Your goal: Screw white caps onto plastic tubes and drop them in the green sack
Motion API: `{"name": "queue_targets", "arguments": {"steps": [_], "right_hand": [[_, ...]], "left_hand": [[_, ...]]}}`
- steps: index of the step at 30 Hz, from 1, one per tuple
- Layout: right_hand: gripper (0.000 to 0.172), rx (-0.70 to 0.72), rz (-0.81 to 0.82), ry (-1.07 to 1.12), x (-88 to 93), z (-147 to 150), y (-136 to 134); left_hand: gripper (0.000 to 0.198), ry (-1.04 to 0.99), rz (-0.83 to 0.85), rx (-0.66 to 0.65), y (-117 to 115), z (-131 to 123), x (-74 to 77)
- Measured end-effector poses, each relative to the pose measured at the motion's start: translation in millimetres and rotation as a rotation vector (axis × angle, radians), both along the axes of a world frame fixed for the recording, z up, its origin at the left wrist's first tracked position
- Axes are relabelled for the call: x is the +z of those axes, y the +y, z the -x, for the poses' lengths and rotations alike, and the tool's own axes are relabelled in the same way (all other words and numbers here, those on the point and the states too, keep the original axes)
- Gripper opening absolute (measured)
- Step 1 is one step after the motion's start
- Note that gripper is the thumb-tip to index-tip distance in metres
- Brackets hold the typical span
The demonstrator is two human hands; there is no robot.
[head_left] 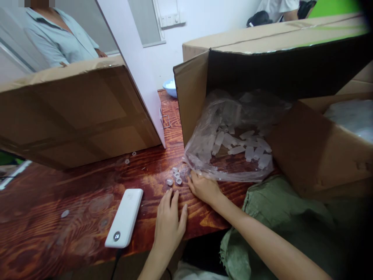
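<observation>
My left hand lies flat on the red-brown wooden table, fingers stretched toward a small cluster of clear plastic caps. My right hand rests beside those caps at the mouth of a clear plastic bag. Its fingers curl down onto the table and I cannot see anything in them. The bag spills out of a tipped cardboard box and holds several small translucent plastic tubes.
A white power bank lies left of my left hand. A large cardboard box stands at the left, with a person in a light shirt behind it. Loose caps dot the table. A green sack sits at my lap.
</observation>
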State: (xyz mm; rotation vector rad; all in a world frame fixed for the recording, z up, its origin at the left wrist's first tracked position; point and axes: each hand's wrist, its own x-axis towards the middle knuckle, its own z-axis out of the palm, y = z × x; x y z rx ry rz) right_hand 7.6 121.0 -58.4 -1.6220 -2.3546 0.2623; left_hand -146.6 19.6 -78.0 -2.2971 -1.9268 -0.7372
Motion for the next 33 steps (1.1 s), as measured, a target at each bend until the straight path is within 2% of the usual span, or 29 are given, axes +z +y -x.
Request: {"name": "queue_targets", "arguments": {"steps": [6,9,12,15,19,21,23,26,29,33], "right_hand": [[0.029,0.042,-0.007,0.308,-2.4,-11,-5],[0.025,0.031,-0.002,0.568,6.8,-15,-11],[0.024,-0.057,0.047,0.877,14.1,-17,-14],[0.029,-0.194,0.185,1.21,12.3,-16,-14],[0.033,-0.356,0.43,1.604,7.4,-11,-14],[0.033,-0.41,0.522,1.755,9.2,-10,-16],[0.032,-0.451,0.589,1.876,13.5,-11,-19],[0.03,-0.5,0.641,2.007,21.4,-14,-23],[0.026,-0.533,0.656,2.089,30.0,-25,-25],[0.02,-0.526,0.744,2.166,41.3,-57,-36]], "left_hand": [[0.045,-0.003,0.008,-0.01,1,0,-0.9],[0.045,-0.014,-0.001,-0.019,1,2,0.3],[0.043,-0.078,0.004,-0.038,-2,0,4.1],[0.037,-0.283,0.058,-0.069,-4,-16,9.2],[0.031,-0.683,0.24,-0.143,2,-53,15.6],[0.027,-0.85,0.309,-0.12,7,-67,18.8],[0.024,-0.913,0.331,-0.097,10,-74,22.2],[0.02,-0.853,0.315,-0.141,13,-73,25.6],[0.017,-0.626,0.206,-0.16,19,-63,23.8],[0.019,-0.35,0.055,-0.116,34,-44,15.7]]}}
